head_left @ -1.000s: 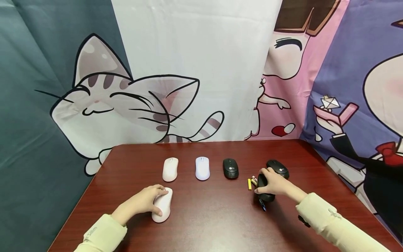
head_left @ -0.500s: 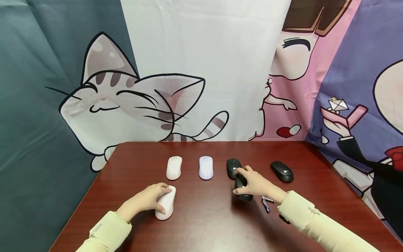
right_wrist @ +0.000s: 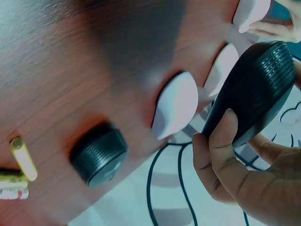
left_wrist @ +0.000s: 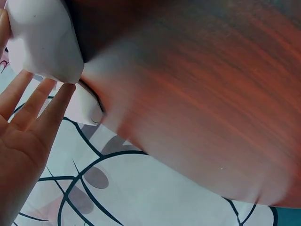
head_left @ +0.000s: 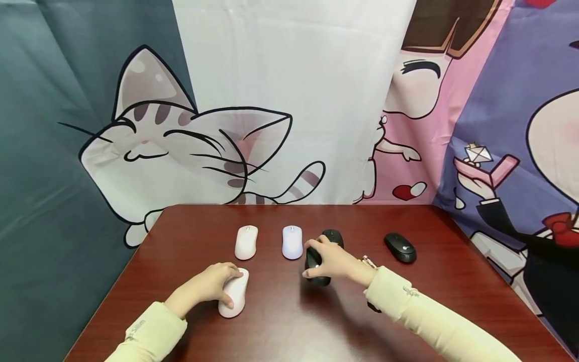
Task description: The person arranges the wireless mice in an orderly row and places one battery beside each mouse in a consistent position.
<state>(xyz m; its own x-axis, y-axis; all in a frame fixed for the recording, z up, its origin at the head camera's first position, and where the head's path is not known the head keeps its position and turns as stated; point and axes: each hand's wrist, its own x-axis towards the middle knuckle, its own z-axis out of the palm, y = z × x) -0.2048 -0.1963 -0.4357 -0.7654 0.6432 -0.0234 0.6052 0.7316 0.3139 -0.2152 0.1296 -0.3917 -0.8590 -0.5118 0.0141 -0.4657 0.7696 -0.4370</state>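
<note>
My left hand (head_left: 205, 286) grips a white computer mouse (head_left: 233, 295) by its sides at the left front of the table. In the left wrist view, fingertips lie along the end of that mouse (left_wrist: 44, 42). Thumb and fingers of my right hand (head_left: 336, 262) hold a black computer mouse (head_left: 313, 259) by its sides, raised over the table. The right wrist view shows this black mouse (right_wrist: 251, 92) tilted in the grasp. Just behind the right hand, partly covered by it, sits another black mouse (head_left: 334, 236).
Along the back stand a white mouse (head_left: 246, 243), a lavender mouse (head_left: 292, 243) and, farther right, a black mouse (head_left: 400, 248). Several batteries lie by the right forearm, among them a yellow one (right_wrist: 24, 160). A cartoon-printed cloth (head_left: 289, 100) hangs behind the reddish-brown table (head_left: 271, 332).
My right hand has carried the black mouse leftward from beside the batteries, past the standing black mouse, to in front of the lavender one. The left hand keeps its grip and place.
</note>
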